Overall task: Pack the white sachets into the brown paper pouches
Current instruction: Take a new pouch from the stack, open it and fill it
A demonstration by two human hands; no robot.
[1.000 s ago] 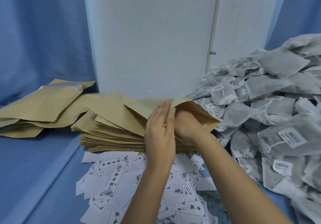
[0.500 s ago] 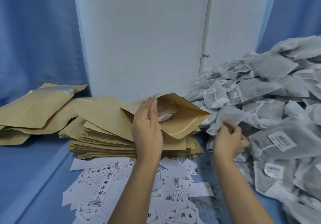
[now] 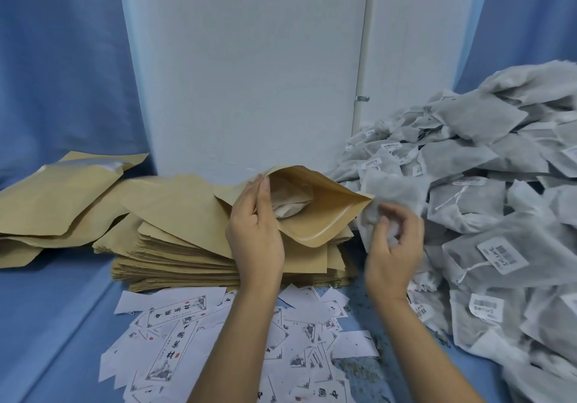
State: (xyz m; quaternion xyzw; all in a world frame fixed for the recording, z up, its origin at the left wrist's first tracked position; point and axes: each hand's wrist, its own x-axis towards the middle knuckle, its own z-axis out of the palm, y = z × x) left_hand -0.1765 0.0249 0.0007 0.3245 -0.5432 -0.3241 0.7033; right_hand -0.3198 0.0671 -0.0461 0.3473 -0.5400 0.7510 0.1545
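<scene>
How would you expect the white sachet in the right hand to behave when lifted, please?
Probably floppy: the white sachet crumples where the right hand pinches it. Likely light, since a loose pinch carries it. Being soft, it may fold against the brown paper pouch the left hand holds open.

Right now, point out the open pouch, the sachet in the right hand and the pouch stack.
open pouch (image 3: pixel 327 218): head view, inner wall near the mouth
sachet (image 3: pixel 393 190): head view, its upper half
pouch stack (image 3: pixel 187 266): head view, layered front edge

Small packing workstation: heaped sachets (image 3: pixel 474 159), stacked pouches (image 3: pixel 175 255), loose printed labels (image 3: pixel 175 349)
</scene>
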